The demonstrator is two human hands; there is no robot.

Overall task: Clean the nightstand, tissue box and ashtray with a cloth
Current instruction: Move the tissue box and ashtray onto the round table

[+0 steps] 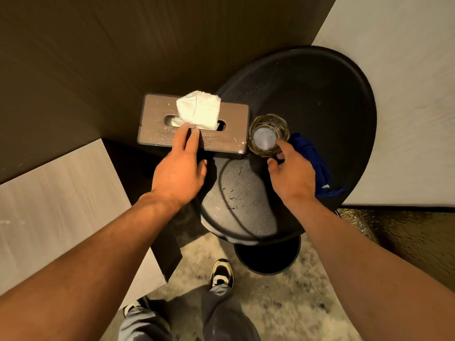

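A round black nightstand [320, 99] stands in a corner. A brown wooden tissue box [157, 114] with a white tissue [199, 109] sticking out sits at its left edge, partly overhanging. My left hand [179, 168] grips the box, fingers on its top and thumb at its near side. A clear glass ashtray [267, 134] stands just right of the box. My right hand [293, 173] has a blue cloth [317, 163] bunched under its palm, and its index finger and thumb touch the ashtray's near rim.
Dark wood-panelled walls close in behind the nightstand and pale panels [406, 94] stand on both sides. A black round base or bin [268, 257] sits on the speckled floor below the tabletop. My shoe [221, 274] is beside it.
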